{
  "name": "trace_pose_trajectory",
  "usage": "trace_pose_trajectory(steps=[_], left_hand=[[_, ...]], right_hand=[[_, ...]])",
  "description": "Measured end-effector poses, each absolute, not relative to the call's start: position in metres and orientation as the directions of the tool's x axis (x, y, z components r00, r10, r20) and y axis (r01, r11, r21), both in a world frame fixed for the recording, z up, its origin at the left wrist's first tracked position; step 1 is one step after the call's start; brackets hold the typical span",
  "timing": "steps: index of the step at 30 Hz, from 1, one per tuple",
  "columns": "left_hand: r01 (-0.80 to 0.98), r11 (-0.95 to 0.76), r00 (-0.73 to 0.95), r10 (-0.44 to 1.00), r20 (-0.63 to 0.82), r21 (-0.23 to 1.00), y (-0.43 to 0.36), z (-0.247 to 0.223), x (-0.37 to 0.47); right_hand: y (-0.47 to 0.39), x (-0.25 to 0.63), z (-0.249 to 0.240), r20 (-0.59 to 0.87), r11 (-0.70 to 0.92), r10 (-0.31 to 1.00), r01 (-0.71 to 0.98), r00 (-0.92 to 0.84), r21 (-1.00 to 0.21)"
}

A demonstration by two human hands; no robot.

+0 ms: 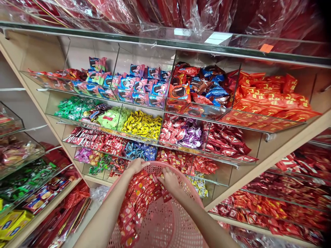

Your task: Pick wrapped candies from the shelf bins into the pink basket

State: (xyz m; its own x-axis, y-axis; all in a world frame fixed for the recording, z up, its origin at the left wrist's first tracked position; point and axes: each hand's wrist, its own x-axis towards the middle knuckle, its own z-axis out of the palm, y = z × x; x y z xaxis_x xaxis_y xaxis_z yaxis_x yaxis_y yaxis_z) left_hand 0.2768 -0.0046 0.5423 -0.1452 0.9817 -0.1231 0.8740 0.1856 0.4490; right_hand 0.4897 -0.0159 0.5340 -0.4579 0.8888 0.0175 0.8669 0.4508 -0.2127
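Observation:
A pink perforated plastic basket (181,220) stands in front of me, tilted towards the shelves. Red candy packets (141,196) with orange and yellow prints lie along its left and far side; its lower right shows bare. My left hand (136,166) is closed on the basket's far rim, fingers pointing right. Inside the basket near the far right wall, my right hand (170,179) has its fingers curled onto red candy packets. Its fingertips are partly hidden among them.
Clear-fronted shelf bins ahead hold yellow sweets (142,124), purple-wrapped sweets (190,133), cookie packs (134,84) and orange-red packets (271,91). More candy shelves stand left and right. A glass shelf edge (155,40) runs above, with plastic-wrapped red goods on it.

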Motion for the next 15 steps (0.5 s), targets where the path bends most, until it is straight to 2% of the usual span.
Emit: trace_pose_trajectory(steps=[9,13,15], left_hand=[[0.881,0.181,-0.134,0.982,-0.137,0.436,-0.006,0.547,0.278],[0.885,0.172,-0.125,0.983,-0.135,0.432,-0.007,0.548,0.279],[0.885,0.183,-0.134,0.981,-0.141,0.429,-0.007,0.548,0.279]], right_hand=[[-0.02,0.5,0.524,-0.097,0.415,0.887,0.871,-0.451,-0.263],[-0.02,0.496,0.521,-0.089,0.409,0.89,0.87,-0.447,-0.276],[-0.016,0.497,0.524,-0.039,0.413,0.897,0.864,-0.441,-0.288]])
